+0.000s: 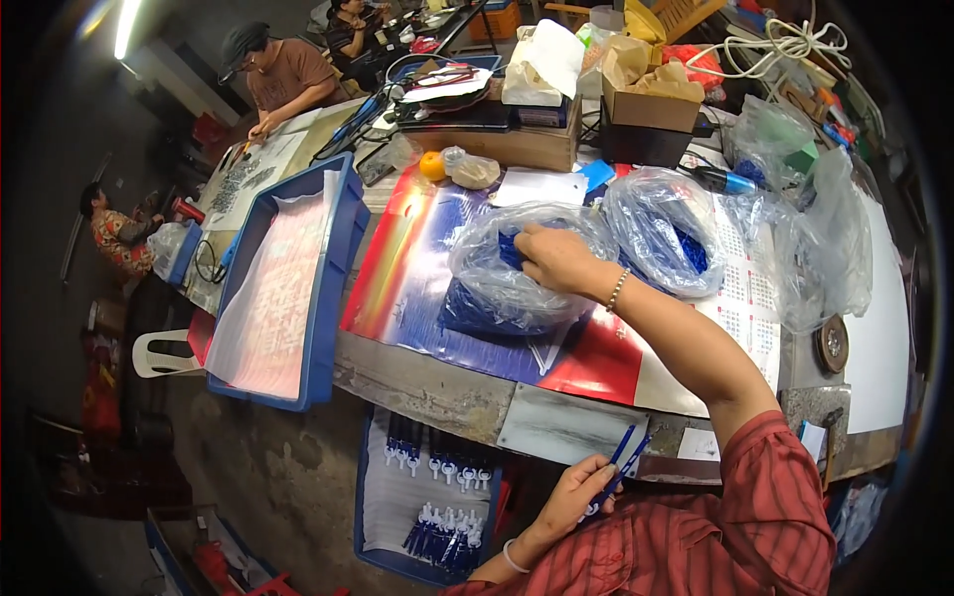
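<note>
My left hand [584,491], low in front of my body, is closed around slim dark-blue strips [624,453] whose ends stick up past the fingers. My right hand [558,258] reaches into a clear plastic bag [487,260] filled with small blue pieces [475,310]. Its fingers bend downward at the bag's mouth, and their tips are hidden, so what they pinch cannot be made out. To the right of it, touching, stands a second clear bag [646,214] with more blue pieces inside.
A blue crate [328,338] lined with white sheet lies tilted at left. Below the table edge, another blue tray [370,517] holds rows of blue-and-white items. Behind the bags stand an orange fruit [431,166], a cardboard box [651,107] and a wooden box [477,147]. Other people work farther back.
</note>
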### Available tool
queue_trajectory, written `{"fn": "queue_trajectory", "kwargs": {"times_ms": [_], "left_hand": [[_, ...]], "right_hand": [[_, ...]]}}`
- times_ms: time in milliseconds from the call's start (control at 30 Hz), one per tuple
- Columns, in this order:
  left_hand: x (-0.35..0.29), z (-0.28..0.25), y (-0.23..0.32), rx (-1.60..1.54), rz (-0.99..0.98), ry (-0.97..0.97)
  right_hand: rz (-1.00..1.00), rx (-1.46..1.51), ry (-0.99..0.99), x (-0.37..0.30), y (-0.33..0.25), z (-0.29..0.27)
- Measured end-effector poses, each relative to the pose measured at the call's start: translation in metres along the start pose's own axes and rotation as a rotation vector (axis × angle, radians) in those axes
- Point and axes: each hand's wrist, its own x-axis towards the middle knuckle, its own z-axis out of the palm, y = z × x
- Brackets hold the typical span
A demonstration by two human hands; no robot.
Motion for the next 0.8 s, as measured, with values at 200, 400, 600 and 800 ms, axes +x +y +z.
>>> {"fn": "queue_trajectory", "kwargs": {"times_ms": [200,400,600,800], "left_hand": [[0.001,0.002,-0.008,-0.012,-0.010,0.006],[-0.004,0.010,-0.015,-0.009,0.008,0.009],[-0.006,0.023,-0.009,0.019,0.035,0.095],[-0.002,0.038,0.005,0.159,0.108,0.247]], "right_hand": [[0.080,0.227,0.064,-0.007,0.007,-0.007],[0.132,0.200,0.167,-0.030,0.005,-0.038],[0.418,0.971,0.046,-0.085,-0.005,-0.078],[0.615,1.308,-0.010,-0.192,-0.033,-0.118]]}}
